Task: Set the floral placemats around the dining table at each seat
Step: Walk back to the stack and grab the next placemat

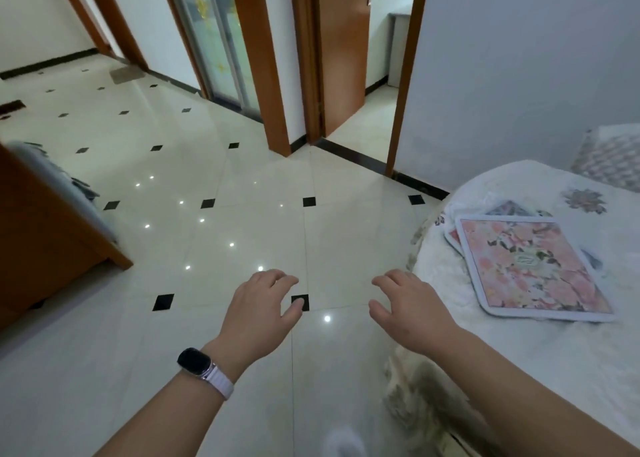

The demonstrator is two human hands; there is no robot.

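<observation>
A stack of pink floral placemats (530, 266) with white borders lies on the round dining table (519, 352) at the right, which is covered by a white cloth. Corners of lower mats stick out at the stack's far left. My right hand (412, 307) hovers over the floor just left of the table's edge, fingers spread, holding nothing. My left hand (258, 313), a smartwatch on its wrist, hangs over the tiled floor further left, fingers apart and empty. Neither hand touches the mats.
Glossy cream floor tiles (207, 249) with black diamond insets stretch ahead. A wooden cabinet (45, 238) stands at the left. An open wooden door (343, 51) and door frames lie ahead. A patterned cushion (609, 159) sits behind the table.
</observation>
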